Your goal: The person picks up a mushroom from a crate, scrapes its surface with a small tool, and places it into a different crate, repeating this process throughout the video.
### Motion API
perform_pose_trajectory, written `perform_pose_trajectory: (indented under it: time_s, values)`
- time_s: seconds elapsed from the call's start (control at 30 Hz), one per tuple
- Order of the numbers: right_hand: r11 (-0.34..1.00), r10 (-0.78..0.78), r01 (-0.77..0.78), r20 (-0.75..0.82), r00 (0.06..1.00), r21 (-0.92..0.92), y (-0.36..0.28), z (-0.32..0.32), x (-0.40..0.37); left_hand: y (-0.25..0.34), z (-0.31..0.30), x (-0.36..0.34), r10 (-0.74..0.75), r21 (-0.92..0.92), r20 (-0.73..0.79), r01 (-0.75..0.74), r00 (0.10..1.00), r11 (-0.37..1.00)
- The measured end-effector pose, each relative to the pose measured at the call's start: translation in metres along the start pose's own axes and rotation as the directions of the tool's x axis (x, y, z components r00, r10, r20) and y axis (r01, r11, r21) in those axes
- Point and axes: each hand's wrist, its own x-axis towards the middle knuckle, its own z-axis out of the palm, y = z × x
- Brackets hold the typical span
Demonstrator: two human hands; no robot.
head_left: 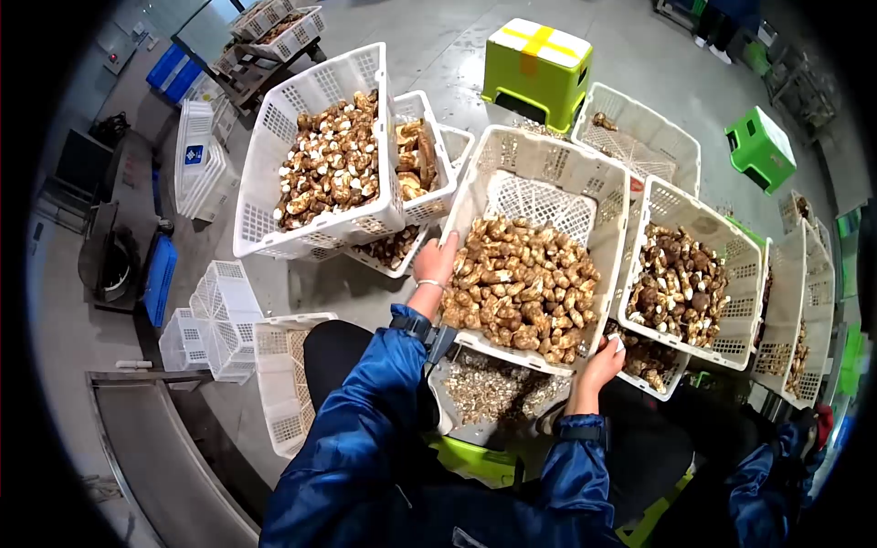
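Note:
A white plastic crate [548, 146] stands right in front of me, partly filled with brown, pale-stemmed mushrooms [525, 288]. My left hand [436, 262] grips its left side, fingers mostly hidden behind the wall. At the near right corner, my right hand [598, 370] is closed on the same crate. Something small and white shows at those right fingertips, too small to name. Below the crate lies a scatter of pale trimmings [493, 388], between my feet.
On the left, a tilted white crate [247, 219] of mushrooms rests on other crates. To the right stands another mushroom crate [749, 315]. Behind are a green stool [534, 78] and a smaller green stool [763, 151]. A person's blue sleeve [763, 489] is at lower right.

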Motion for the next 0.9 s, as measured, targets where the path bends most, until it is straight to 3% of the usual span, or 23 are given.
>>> perform_pose_trajectory:
  time_s: [0.03, 0.07, 0.13, 0.17, 0.2, 0.27, 0.3, 0.33, 0.37, 0.4, 0.47, 0.53, 0.6, 0.63, 0.67, 0.73, 0.9]
  values:
    - [0.999, 0.0, 0.001, 0.02, 1.0, -0.039, 0.0, -0.001, 0.003, 0.005, -0.008, 0.002, -0.035, -0.02, 0.128, 0.038, 0.991, 0.999]
    - [0.997, -0.003, 0.006, 0.039, 0.999, -0.075, -0.001, -0.002, 0.005, 0.002, -0.003, 0.0, 0.074, -0.009, -0.03, -0.075, 0.997, 0.997]
    - [0.952, -0.163, 0.17, 0.047, 0.985, -0.254, -0.008, -0.005, -0.001, 0.006, 0.006, -0.015, 0.301, 0.062, -0.329, -0.297, 0.895, 0.953]
    - [0.909, -0.235, 0.24, 0.055, 0.97, -0.342, -0.012, -0.009, -0.006, 0.015, 0.004, -0.027, 0.384, 0.185, -0.352, -0.339, 0.854, 0.923]
    - [0.862, -0.365, 0.34, 0.004, 0.931, -0.375, -0.014, -0.013, -0.007, 0.031, -0.002, -0.038, 0.454, 0.193, -0.335, -0.412, 0.826, 0.891]
    - [0.837, -0.334, 0.364, 0.146, 0.931, -0.409, -0.088, -0.002, -0.051, 0.049, -0.002, -0.052, 0.578, 0.212, -0.283, -0.537, 0.766, 0.816]
    - [0.828, -0.318, 0.418, 0.301, 0.899, -0.374, -0.119, 0.008, -0.064, 0.054, 0.004, -0.053, 0.58, 0.176, -0.174, -0.554, 0.796, 0.813]
    - [0.824, -0.295, 0.462, 0.447, 0.844, -0.328, -0.15, 0.015, -0.075, 0.059, 0.011, -0.055, 0.576, 0.141, -0.06, -0.564, 0.816, 0.814]
    - [0.743, -0.174, 0.516, 0.622, 0.764, -0.426, -0.187, 0.019, -0.089, 0.063, 0.019, -0.059, 0.671, 0.118, -0.101, -0.66, 0.735, 0.742]
    - [0.651, -0.02, 0.583, 0.757, 0.653, -0.486, -0.22, 0.022, -0.101, 0.065, 0.027, -0.058, 0.723, 0.078, 0.014, -0.722, 0.69, 0.687]
    - [0.501, -0.081, 0.815, 0.922, 0.379, -0.291, -0.258, 0.027, -0.123, 0.079, 0.039, -0.081, 0.685, 0.12, 0.175, -0.705, 0.708, 0.699]
    - [0.306, -0.047, 0.932, 0.975, 0.216, -0.192, -0.296, 0.035, -0.148, 0.09, 0.048, -0.112, 0.691, 0.14, 0.244, -0.73, 0.68, 0.669]
    - [0.253, -0.122, 0.966, 0.989, 0.082, -0.049, -0.312, 0.037, -0.164, 0.103, 0.053, -0.137, 0.63, 0.208, 0.32, -0.701, 0.708, 0.682]
    - [0.239, -0.033, 0.97, 0.998, 0.053, -0.044, -0.328, 0.037, -0.175, 0.096, 0.068, -0.136, 0.673, 0.203, 0.302, -0.736, 0.675, 0.646]
    - [0.142, -0.022, 0.99, 1.0, -0.012, 0.015, -0.339, 0.038, -0.183, 0.091, 0.078, -0.137, 0.713, 0.248, 0.238, -0.751, 0.66, 0.612]
    - [-0.006, -0.099, 0.999, 0.994, -0.035, 0.034, -0.345, 0.033, -0.199, 0.088, 0.087, -0.134, 0.697, 0.268, 0.23, -0.733, 0.679, 0.626]
    - [-0.093, -0.218, 0.995, 0.974, -0.06, 0.04, -0.361, 0.036, -0.223, 0.088, 0.076, -0.136, 0.649, 0.325, 0.23, -0.686, 0.725, 0.651]
